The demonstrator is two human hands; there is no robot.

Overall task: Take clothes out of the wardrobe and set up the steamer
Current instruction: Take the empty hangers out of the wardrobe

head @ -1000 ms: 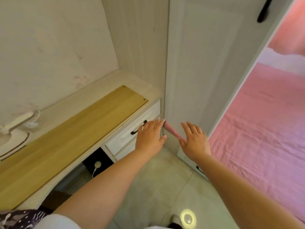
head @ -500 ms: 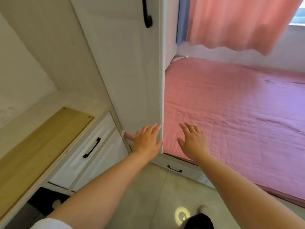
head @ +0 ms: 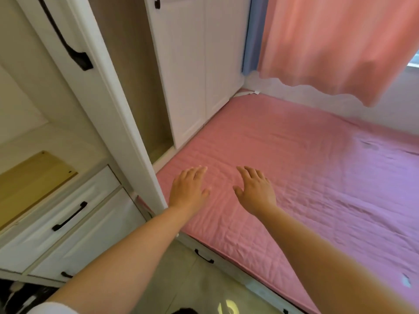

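Observation:
The white wardrobe door (head: 95, 91) with a black handle (head: 68, 46) stands swung open at the left. Behind it the wardrobe's inside (head: 133, 71) shows bare brownish panels; no clothes are visible in the part I see. My left hand (head: 189, 189) hovers open, fingers spread, just right of the door's lower edge and apart from it. My right hand (head: 255, 191) is open too, palm down over the pink bed. No steamer is in view.
A pink quilted bed (head: 294, 177) fills the right, with a drawer handle (head: 204, 257) in its base. A second, closed wardrobe door (head: 195, 64) stands behind. White drawers (head: 68, 218) and a wooden desk board (head: 27, 177) lie at the left. Pink curtain (head: 328, 41) hangs above.
The wardrobe door has swung further open to the left, baring the inside. My left hand has come off the door's edge, and my view has turned right towards the bed.

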